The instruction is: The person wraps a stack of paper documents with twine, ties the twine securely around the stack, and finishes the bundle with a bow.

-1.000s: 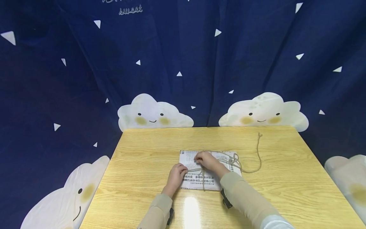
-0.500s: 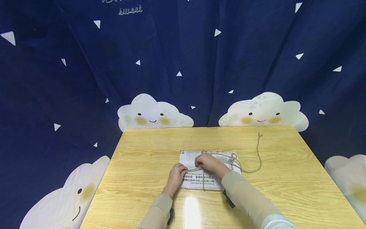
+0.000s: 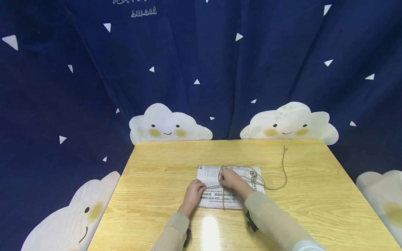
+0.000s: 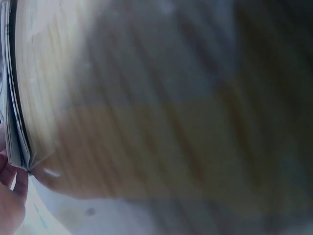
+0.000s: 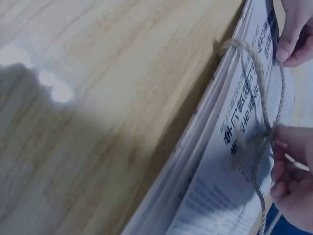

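Small print (image 3: 209,171) on newspaper (image 3: 233,200) illegible

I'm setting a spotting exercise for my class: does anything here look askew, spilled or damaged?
Nothing looks spilled or damaged. Only the twine looks untidy: it bunches in small loops on the right part of the newspaper stack, and one end trails off onto the table instead of lying on the stack.

High up, the head view looks down and forward, out to the table (image 3: 157,167) and its far curtain (image 3: 201,45); left wrist, low, just catches the newspapers (image 4: 13,107); right wrist, in tight, shares the rope (image 5: 262,90) with head!
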The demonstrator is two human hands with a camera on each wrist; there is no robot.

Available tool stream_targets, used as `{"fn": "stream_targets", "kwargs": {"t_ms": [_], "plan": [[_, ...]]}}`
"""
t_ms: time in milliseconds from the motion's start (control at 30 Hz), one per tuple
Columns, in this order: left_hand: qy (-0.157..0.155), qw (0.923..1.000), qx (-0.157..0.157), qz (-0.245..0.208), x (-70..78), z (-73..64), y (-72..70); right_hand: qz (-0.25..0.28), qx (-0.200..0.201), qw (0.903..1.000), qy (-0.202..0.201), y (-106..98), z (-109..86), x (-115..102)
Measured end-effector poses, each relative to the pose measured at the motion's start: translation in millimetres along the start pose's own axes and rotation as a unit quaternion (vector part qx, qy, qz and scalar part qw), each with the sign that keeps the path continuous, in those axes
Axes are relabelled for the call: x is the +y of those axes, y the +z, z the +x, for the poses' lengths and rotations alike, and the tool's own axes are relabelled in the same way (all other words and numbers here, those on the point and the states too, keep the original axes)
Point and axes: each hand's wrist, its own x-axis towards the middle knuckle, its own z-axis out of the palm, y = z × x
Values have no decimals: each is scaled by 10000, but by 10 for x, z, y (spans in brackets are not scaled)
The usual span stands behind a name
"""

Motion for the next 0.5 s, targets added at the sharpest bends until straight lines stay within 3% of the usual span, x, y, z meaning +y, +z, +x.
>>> {"fn": "stream_targets", "kwargs": {"t_ms": [133,267,367,500], "plan": [[0,10000,5,27,-2,-2,9,306,411,9977,451,-9,-84,-29],[1,10000,10,31,-2,-3,18,248,878,9912,959,-22,-223,-70],[10,10000,37,33,-3,-2,21,249,807,9876,1322,-14,-345,-107],[25,10000,69,28,-6,-2,22,373,672,9877,1359,53,-476,-135]]}}
